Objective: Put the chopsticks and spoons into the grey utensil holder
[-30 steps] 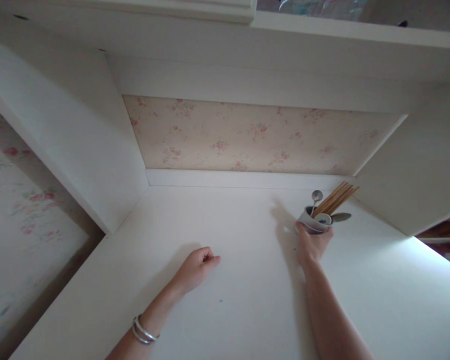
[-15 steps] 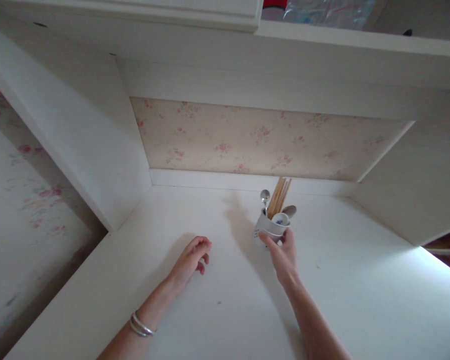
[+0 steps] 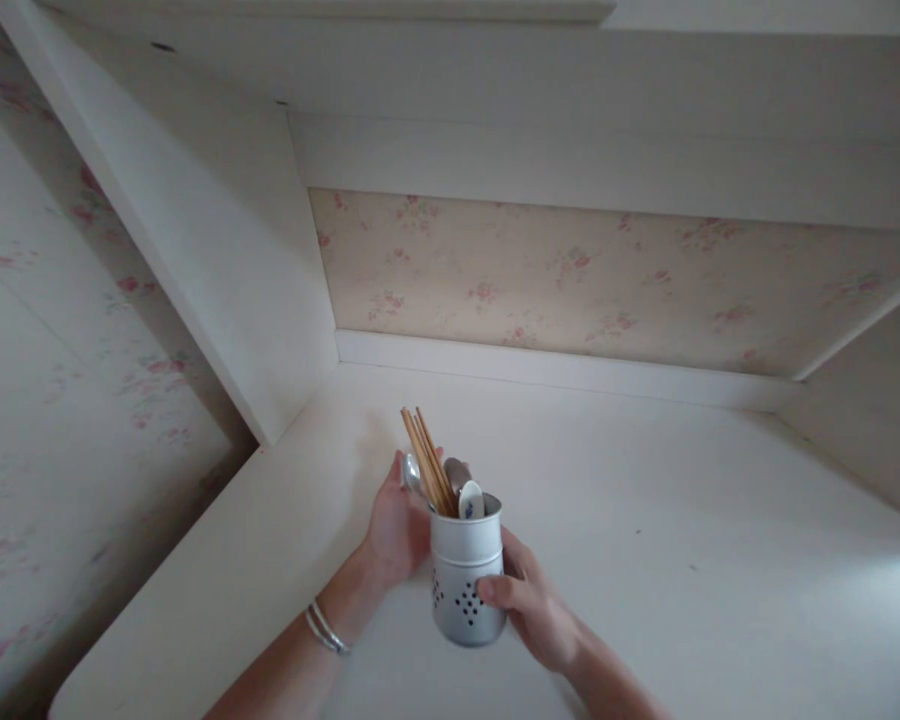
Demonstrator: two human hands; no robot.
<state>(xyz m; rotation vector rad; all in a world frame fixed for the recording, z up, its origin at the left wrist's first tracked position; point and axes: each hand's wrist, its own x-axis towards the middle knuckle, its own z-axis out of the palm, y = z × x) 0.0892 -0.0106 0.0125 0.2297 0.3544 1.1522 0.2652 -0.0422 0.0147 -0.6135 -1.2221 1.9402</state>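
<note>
My right hand point(image 3: 532, 605) is closed around the side of a silvery metal utensil holder point(image 3: 466, 540), its thumb across the punched holes in front. Wooden chopsticks point(image 3: 425, 455) stick up out of it, leaning left. Beside them are a metal spoon point(image 3: 412, 474), a darker spoon point(image 3: 457, 474) and a white ceramic spoon point(image 3: 471, 500) with a blue mark. My left hand point(image 3: 396, 525) is open just left of the holder and partly behind the utensils, its palm facing them. Some of its fingers are hidden, and whether it touches anything I cannot tell.
A white tabletop point(image 3: 645, 580) lies under my hands, with a few tiny specks on it. Behind it runs a low ledge point(image 3: 570, 374) below floral wallpaper point(image 3: 540, 280). A white side panel point(image 3: 217, 260) stands at the left, and a cabinet underside point(image 3: 495, 90) hangs overhead.
My right hand has brought the utensil holder from the back of the table closer to me and leftward. My left hand has moved up beside the utensils and opened. The view has shifted.
</note>
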